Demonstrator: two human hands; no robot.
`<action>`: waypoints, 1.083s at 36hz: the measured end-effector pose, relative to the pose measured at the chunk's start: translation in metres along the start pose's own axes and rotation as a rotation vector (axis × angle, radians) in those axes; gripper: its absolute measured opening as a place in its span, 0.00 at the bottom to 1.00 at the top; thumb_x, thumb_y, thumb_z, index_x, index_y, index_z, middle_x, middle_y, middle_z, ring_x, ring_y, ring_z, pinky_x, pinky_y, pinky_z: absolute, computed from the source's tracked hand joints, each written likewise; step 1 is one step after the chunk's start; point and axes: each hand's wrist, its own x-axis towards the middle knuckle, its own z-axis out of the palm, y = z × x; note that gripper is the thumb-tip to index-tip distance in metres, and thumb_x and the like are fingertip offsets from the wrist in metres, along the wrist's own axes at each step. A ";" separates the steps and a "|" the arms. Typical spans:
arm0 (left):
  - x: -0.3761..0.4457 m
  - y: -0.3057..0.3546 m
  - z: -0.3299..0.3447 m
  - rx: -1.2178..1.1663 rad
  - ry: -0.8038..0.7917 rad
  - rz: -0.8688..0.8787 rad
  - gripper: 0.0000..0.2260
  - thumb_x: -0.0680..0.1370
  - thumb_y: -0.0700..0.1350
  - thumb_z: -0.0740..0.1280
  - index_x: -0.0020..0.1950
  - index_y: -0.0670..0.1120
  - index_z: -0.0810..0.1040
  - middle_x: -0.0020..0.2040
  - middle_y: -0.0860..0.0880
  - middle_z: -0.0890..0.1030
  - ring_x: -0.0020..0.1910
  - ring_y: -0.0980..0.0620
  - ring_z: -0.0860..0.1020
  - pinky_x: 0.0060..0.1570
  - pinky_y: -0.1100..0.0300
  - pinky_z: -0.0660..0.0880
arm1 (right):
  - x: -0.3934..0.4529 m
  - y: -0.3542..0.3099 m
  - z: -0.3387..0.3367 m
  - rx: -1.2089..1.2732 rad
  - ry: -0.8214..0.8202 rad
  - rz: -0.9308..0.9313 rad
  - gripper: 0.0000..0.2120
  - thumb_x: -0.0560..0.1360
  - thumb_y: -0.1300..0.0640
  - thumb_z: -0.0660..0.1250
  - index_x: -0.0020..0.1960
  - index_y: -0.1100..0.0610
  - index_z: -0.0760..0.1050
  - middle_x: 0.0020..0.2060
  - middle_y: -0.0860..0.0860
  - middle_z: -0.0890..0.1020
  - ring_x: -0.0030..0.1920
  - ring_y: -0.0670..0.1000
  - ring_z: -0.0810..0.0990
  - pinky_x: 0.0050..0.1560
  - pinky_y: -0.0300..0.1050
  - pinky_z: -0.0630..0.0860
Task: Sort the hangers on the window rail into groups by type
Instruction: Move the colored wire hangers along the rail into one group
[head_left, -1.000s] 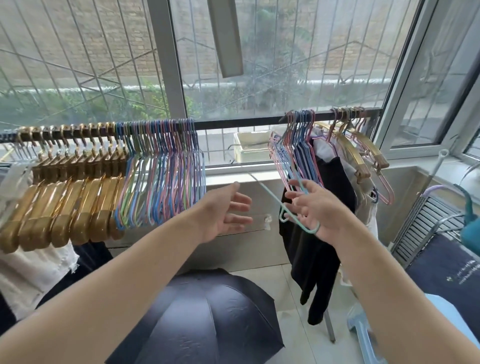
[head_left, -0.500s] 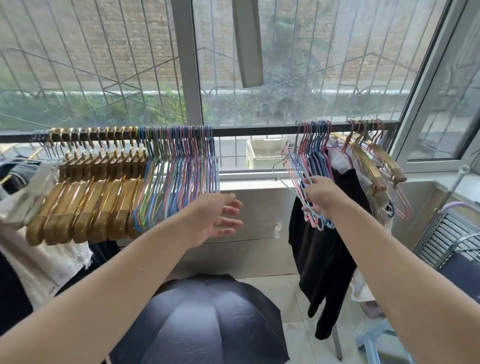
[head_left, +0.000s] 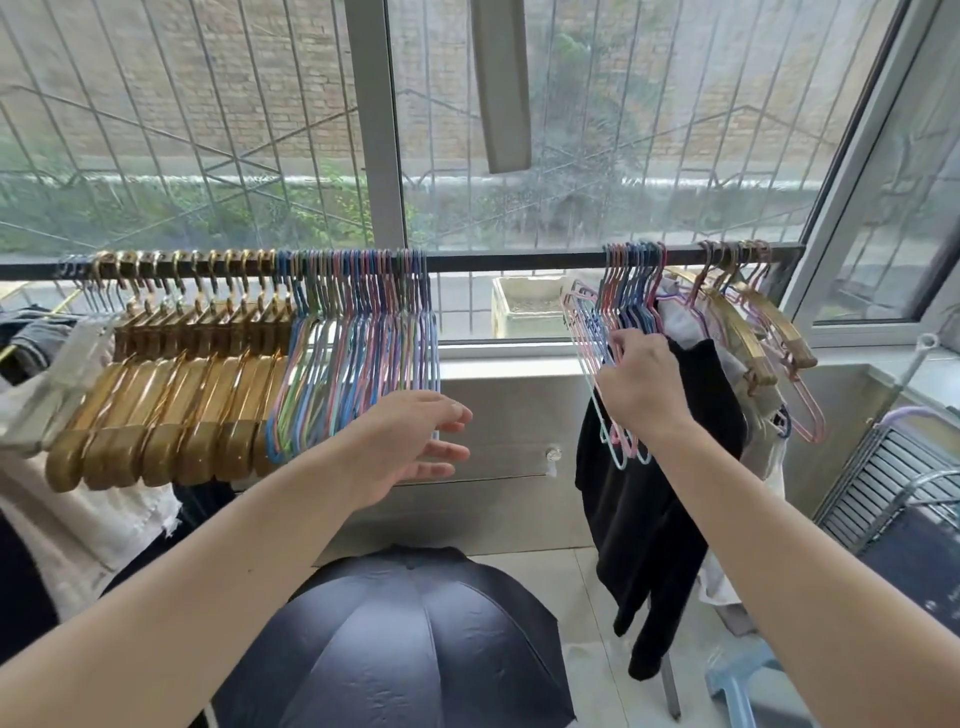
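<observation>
Right hand (head_left: 636, 384): coloured wire hangers (head_left: 618, 332) are being pinched for regrouping, directly above it on the window rail (head_left: 519, 260). Left hand (head_left: 410, 441): being held released, beneath the sorted wire group (head_left: 358, 338), presumably for receiving.

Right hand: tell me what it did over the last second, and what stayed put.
The right hand rose from holding one pale green wire hanger loose in the air to the right-hand cluster of coloured wire hangers on the window rail, where its grip now pinches them. The left hand stayed open and empty; the gold hangers did not shift.
</observation>
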 end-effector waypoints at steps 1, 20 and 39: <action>-0.002 0.001 -0.003 0.012 0.005 0.011 0.08 0.85 0.44 0.64 0.59 0.42 0.81 0.60 0.43 0.81 0.55 0.42 0.84 0.56 0.47 0.83 | 0.000 -0.005 0.001 0.006 -0.015 -0.031 0.23 0.78 0.63 0.63 0.73 0.58 0.70 0.66 0.59 0.72 0.66 0.60 0.72 0.68 0.53 0.68; -0.019 -0.013 -0.068 -0.186 0.226 -0.013 0.09 0.85 0.40 0.62 0.56 0.39 0.81 0.53 0.40 0.82 0.46 0.43 0.83 0.53 0.48 0.82 | -0.023 -0.097 0.098 0.198 -0.466 -0.041 0.22 0.82 0.49 0.63 0.60 0.69 0.78 0.43 0.57 0.79 0.42 0.55 0.75 0.45 0.48 0.73; -0.026 -0.014 -0.079 -0.223 0.249 -0.014 0.08 0.85 0.40 0.62 0.56 0.40 0.81 0.55 0.39 0.82 0.48 0.42 0.83 0.46 0.52 0.81 | -0.037 -0.122 0.136 0.275 -0.469 -0.004 0.28 0.74 0.64 0.68 0.74 0.58 0.69 0.67 0.55 0.78 0.61 0.55 0.78 0.53 0.40 0.70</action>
